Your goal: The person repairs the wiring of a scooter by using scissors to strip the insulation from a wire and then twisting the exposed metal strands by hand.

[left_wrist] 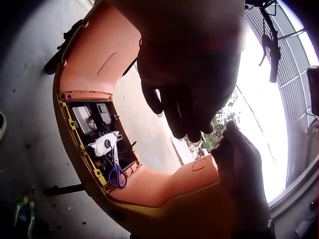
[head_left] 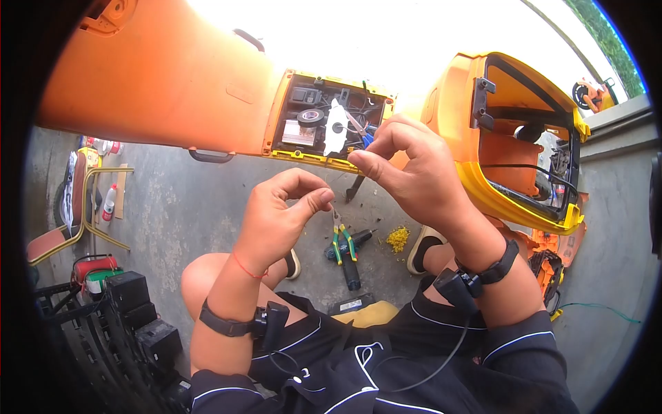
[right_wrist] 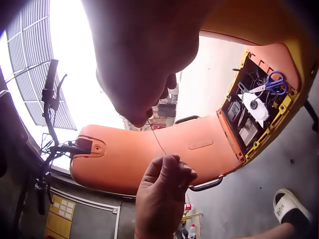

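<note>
A thin strand (right_wrist: pixel 157 137) stretches between both hands in the right wrist view. Thumb and fingers of the left hand (head_left: pixel 272 217) pinch its lower end, seen also at the left hand (right_wrist: pixel 164 194) from the right wrist. The right hand (head_left: pixel 424 169) is higher and to the right, pinching the other end; the strand is too fine to follow in the head view. Behind the hands, an open compartment (head_left: pixel 279 131) in the orange body holds wiring, a white piece (head_left: pixel 336 131), a black tape roll (head_left: pixel 311 118) and blue-handled scissors (left_wrist: pixel 117 177).
Green-yellow pliers (head_left: pixel 339 238) and a drill (head_left: pixel 351 272) lie on the floor between the feet, near yellow bits (head_left: pixel 397 239). An orange-yellow shell (head_left: pixel 448 103) stands at the right. Black boxes (head_left: pixel 131 300) and a chair (head_left: pixel 86 200) are at the left.
</note>
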A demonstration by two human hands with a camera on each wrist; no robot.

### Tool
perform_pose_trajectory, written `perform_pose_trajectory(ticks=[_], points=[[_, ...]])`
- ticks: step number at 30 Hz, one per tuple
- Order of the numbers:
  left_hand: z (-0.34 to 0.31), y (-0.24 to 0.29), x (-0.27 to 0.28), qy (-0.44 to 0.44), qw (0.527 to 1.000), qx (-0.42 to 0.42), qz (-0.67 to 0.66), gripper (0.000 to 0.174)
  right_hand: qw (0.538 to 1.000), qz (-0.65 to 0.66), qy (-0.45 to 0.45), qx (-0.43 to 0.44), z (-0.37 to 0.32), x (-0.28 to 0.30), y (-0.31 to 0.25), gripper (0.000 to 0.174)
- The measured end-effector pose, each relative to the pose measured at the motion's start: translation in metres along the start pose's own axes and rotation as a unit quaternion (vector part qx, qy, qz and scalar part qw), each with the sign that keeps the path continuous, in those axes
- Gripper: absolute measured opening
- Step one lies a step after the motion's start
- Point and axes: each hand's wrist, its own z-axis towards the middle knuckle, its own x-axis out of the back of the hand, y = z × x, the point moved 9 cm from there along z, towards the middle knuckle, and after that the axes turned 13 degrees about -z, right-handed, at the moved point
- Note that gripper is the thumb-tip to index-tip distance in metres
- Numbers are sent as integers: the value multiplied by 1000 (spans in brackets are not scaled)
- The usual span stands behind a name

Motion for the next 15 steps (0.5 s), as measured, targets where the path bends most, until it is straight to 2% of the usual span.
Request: perform_pose_trajectory(ticks=[1,3,4,6,7,9,10,11,12,13,15], points=[[0,2,0,0,1000,0,0,17,1000,0,0,0,0,0,1,20],[-1,13,5,30,992,-42,112,14,1000,-19,8,10,-2,-1,3,26],[-2,13,6,29,992,-42,112,14,1000,-19,8,10,-3,-1,5,26],[-8,38,1,44,934,-178,307,10,996,-74,-11,42,-4,-6,1,31],[-8,38,2,44,934,-178,306,10,996,-74,-11,42,-5,-5,-1,31],[-14,50,-1,50,890,-248,379,10,982,66,-123,-124,-11,-23,22,34],[-14,50,1,51,890,-248,380,10,982,67,-123,-124,-10,-22,22,34],[-16,53,0,53,871,-277,401,11,942,172,-168,-236,-18,-33,38,34],[-19,56,-1,55,851,-307,422,12,875,272,-208,-342,-30,-45,48,35],[-19,56,-1,55,851,-307,422,12,875,272,-208,-342,-31,-45,50,35],[-23,58,0,63,843,-324,424,12,844,331,-212,-365,-37,-51,53,41]])
